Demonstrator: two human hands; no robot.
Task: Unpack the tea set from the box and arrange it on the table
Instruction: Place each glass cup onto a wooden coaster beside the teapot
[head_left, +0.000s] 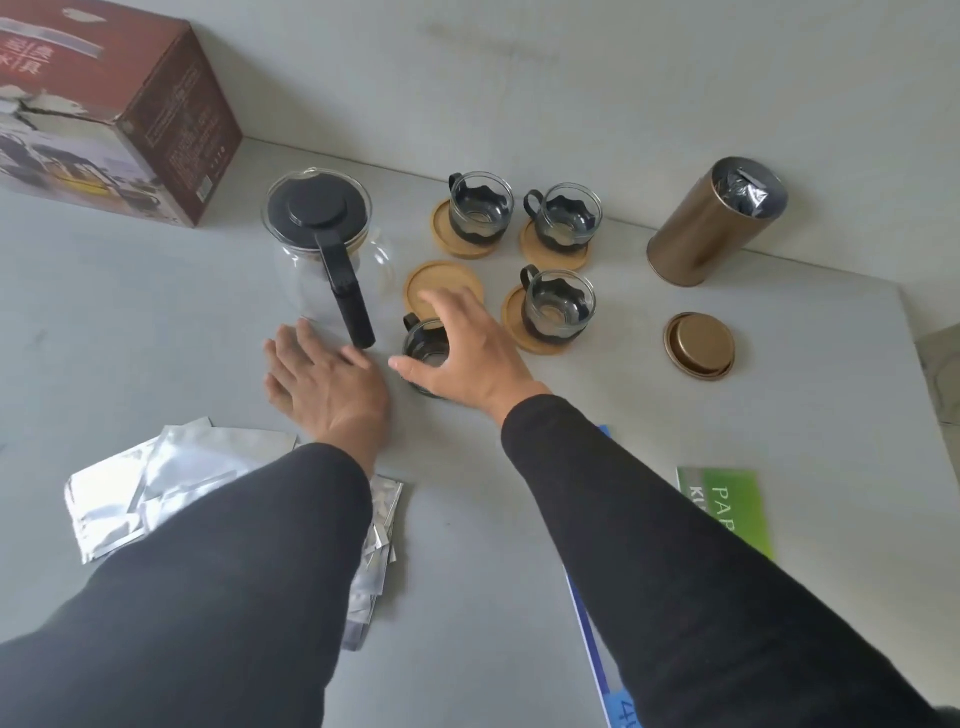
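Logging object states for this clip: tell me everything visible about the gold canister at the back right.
The gold canister is a tall, metallic-looking cylinder in a dull bronze-gold. It stands upright on the grey table near the wall, apart from the cups. Its top is open, showing a crumpled silver foil bag inside. Its matching lid lies separately on the table in front of it, hollow side up. Neither hand touches it.

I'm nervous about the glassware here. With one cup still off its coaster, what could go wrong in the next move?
1. The right hand is over the fourth glass cup, close to the teapot handle; lifting the cup might knock it.
2. The empty coaster sits tight between the glass teapot and the other cups; a tilted placement could clip them.
3. The left hand rests beside the handle and might nudge it.
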